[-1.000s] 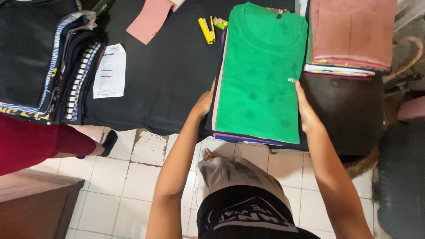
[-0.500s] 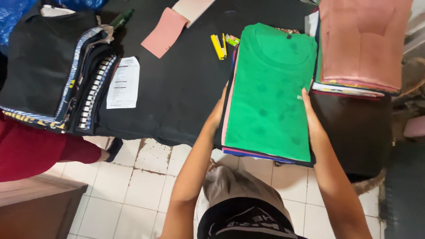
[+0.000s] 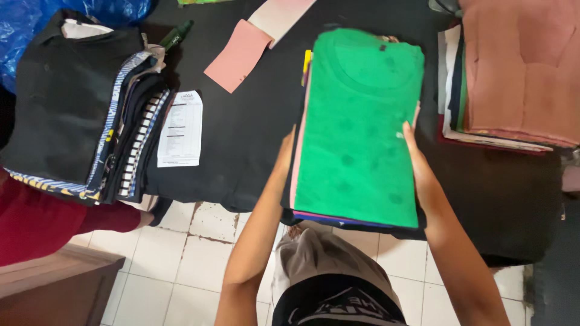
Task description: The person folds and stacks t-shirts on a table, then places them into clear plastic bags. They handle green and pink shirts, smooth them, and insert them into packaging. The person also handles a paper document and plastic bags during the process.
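Shirt stack (image 3: 356, 127) (now nearer), both hands

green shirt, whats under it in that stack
Under the green shirt, only edges show: a pink layer along its left side and blue and purple layers at the near end. What those garments look like is covered.

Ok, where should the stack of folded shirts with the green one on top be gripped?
By its two long sides, near the end closest to the body. The stack of folded shirts lies flat and long; the left hand and right hand already flank it, so press inward from both sides.
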